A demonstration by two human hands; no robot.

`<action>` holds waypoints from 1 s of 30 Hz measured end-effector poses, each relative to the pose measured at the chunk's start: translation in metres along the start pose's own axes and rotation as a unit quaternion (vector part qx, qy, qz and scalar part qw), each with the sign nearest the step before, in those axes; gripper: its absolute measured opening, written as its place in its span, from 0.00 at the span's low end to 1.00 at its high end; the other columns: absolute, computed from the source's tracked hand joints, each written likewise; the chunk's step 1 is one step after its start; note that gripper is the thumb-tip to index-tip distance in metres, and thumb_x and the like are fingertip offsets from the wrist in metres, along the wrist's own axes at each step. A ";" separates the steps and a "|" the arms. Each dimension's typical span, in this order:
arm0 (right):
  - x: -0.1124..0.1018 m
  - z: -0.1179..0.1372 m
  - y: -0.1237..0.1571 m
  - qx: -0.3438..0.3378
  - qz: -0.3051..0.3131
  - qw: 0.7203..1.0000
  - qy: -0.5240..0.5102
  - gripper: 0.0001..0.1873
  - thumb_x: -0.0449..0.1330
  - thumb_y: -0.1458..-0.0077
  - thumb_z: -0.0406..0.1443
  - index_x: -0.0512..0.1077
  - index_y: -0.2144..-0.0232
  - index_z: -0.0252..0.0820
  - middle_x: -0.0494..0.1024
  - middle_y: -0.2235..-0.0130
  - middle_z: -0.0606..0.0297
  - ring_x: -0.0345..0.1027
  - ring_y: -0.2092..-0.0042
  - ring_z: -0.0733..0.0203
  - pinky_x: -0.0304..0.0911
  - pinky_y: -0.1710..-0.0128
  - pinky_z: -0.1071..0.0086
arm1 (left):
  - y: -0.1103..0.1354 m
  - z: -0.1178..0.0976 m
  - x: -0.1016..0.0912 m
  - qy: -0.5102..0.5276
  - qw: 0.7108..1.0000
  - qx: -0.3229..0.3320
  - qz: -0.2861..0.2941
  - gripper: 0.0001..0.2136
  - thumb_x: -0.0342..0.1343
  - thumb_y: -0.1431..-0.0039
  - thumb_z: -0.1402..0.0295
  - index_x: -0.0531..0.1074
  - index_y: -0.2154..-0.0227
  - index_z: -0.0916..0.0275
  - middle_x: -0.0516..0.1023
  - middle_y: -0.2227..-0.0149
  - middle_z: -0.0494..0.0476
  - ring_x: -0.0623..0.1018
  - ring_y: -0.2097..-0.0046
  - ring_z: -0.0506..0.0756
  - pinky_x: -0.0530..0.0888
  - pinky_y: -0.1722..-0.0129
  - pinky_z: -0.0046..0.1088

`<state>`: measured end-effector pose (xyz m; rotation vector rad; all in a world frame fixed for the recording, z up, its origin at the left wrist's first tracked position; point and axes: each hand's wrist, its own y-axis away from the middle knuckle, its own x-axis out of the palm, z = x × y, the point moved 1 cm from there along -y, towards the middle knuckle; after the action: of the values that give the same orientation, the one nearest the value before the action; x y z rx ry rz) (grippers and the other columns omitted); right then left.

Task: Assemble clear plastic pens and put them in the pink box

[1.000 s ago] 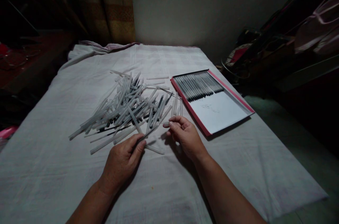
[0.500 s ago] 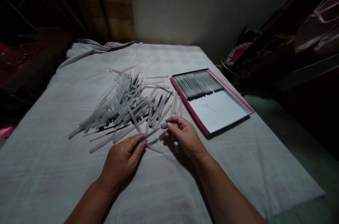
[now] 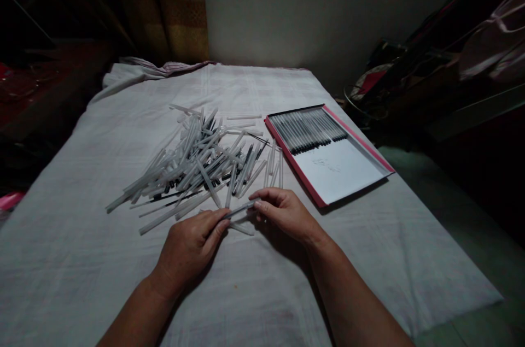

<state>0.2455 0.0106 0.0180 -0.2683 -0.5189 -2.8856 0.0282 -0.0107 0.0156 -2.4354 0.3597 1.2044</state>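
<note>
A slim pen [image 3: 238,210] spans the gap between my two hands, slightly tilted. My left hand [image 3: 191,243] is closed, its thumb and fingers pinching the pen's left part. At the pen's other end, my right hand [image 3: 285,213] is closed in a pinch; a small cap-like piece seems to be there, mostly covered by the fingertips. Just beyond both hands lies a loose heap of clear pen barrels [image 3: 192,156], mixed with dark thin refills [image 3: 170,196] and small black pieces. A single clear barrel [image 3: 241,228] lies on the cloth beneath the held pen.
An open red-edged box [image 3: 305,177] lies right of the heap, with a row of pens [image 3: 309,128] in its far half and a white bottom [image 3: 332,175]. A pale cloth [image 3: 262,292] covers the table. A wall and a curtain [image 3: 182,19] stand behind.
My right hand has moved slightly down and left, bringing the small piece in its fingers onto the pen's right end. My left hand keeps its hold on the pen, barely shifted.
</note>
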 end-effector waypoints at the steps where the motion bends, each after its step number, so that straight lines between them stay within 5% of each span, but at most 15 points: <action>1: -0.001 -0.001 0.000 0.006 0.004 1.000 -0.001 0.17 0.72 0.57 0.42 0.78 0.67 0.38 0.78 0.74 0.66 0.67 0.76 0.68 0.63 0.76 0.73 | 0.000 0.000 0.000 -0.002 1.000 0.003 0.002 0.16 0.48 0.33 0.57 0.80 0.56 0.57 0.85 0.61 0.56 0.84 0.63 0.56 0.79 0.62 0.29; 9: 0.001 -0.003 0.000 0.024 0.025 0.999 -0.009 0.15 0.72 0.58 0.42 0.77 0.70 0.37 0.78 0.75 0.66 0.67 0.77 0.68 0.68 0.75 0.71 | 0.000 0.002 0.000 0.000 1.000 0.000 0.023 0.15 0.49 0.34 0.60 0.80 0.58 0.56 0.85 0.62 0.55 0.84 0.63 0.56 0.79 0.64 0.28; 25: 0.005 0.001 -0.002 0.005 0.024 1.000 -0.007 0.18 0.71 0.56 0.45 0.75 0.69 0.38 0.78 0.76 0.67 0.68 0.78 0.68 0.61 0.78 0.75 | -0.001 0.000 0.004 0.022 1.000 -0.019 0.000 0.14 0.50 0.34 0.59 0.79 0.59 0.56 0.85 0.63 0.55 0.84 0.63 0.56 0.79 0.63 0.30; 30: -0.004 0.009 -0.006 -0.042 -0.080 0.996 -0.021 0.21 0.72 0.60 0.48 0.73 0.71 0.39 0.76 0.78 0.68 0.67 0.78 0.69 0.57 0.80 0.77 | -0.003 0.007 0.000 0.047 0.997 -0.039 -0.048 0.14 0.51 0.35 0.58 0.79 0.59 0.57 0.85 0.61 0.56 0.84 0.60 0.57 0.79 0.60 0.29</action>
<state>0.2493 0.0197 0.0235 -0.3134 -0.4460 -3.0687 0.0245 -0.0046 0.0127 -2.5513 0.2245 1.0845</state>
